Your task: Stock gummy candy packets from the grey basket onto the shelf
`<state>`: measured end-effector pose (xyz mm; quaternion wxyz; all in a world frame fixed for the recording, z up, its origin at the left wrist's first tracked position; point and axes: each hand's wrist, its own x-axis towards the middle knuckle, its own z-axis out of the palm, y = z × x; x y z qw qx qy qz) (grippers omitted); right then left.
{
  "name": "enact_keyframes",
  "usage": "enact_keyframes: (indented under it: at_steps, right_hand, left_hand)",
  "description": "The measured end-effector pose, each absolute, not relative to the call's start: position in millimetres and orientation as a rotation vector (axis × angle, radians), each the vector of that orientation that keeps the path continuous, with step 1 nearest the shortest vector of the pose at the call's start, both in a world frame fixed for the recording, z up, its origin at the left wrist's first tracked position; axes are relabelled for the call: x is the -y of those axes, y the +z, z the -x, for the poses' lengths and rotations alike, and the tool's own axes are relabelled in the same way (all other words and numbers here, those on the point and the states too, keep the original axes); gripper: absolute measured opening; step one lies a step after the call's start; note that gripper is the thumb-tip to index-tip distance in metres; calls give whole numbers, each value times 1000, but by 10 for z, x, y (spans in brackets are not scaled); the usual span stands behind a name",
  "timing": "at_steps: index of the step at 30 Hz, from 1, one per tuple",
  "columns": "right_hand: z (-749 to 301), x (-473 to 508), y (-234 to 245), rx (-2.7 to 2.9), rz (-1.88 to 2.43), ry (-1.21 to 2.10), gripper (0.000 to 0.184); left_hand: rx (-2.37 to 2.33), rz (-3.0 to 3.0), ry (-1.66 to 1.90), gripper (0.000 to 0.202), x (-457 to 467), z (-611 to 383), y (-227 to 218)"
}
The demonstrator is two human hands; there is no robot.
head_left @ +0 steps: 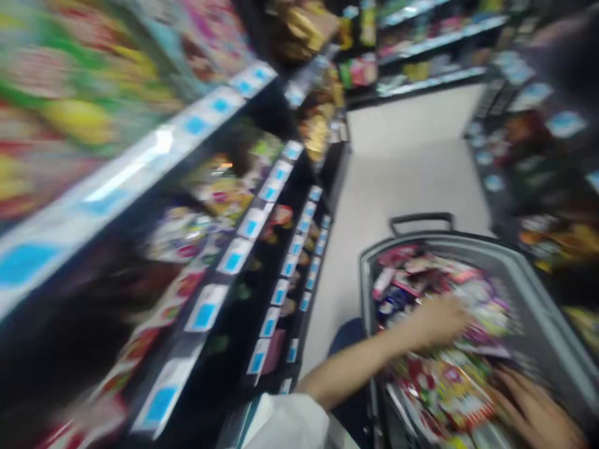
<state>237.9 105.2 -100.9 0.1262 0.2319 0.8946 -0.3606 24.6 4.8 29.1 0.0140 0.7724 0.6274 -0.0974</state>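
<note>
A grey basket (545, 305) with a dark handle is full of shiny, colourful snack packets (456, 380). My left hand (442, 319) reaches over the middle of the pile, its fingers down among the packets beside a white and purple packet (482, 305). Motion smears those fingers, so their grip does not show. At the basket's near right, my right hand (533, 408) rests against a yellow and red packet, fingers stretched out and apart. Pink and dark blue packets lie toward the far end of the basket.
Shelves with blue-and-white price labels (250, 227) run along the left, holding bagged goods. More stocked shelves (561, 187) line the right side, and another shelf unit (435, 43) stands at the back. A pale floor (412, 162) lies between them.
</note>
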Motion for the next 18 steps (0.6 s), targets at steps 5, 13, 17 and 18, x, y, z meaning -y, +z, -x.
enact_keyframes:
  at_steps: [5,13,17,18]
  right_hand:
    - [-3019,-882,-556,-2497,-839,-881,52]
    - [-2932,-668,-399,-2361,-1005,-932,47]
    - [-2813,-604,-327,-2379,-1029,-924,39]
    - [-2766,-576,-316,-2385,-1030,-917,36]
  left_hand:
    - [-1932,-2062,-17,37,-546,-33,-151]
    - [-1696,-2088,-5,38,-376,-226,-239]
    - [-1623,-2093,49,40,-378,-255,-230]
    - [-1600,-2091,76,40,-380,-254,-231]
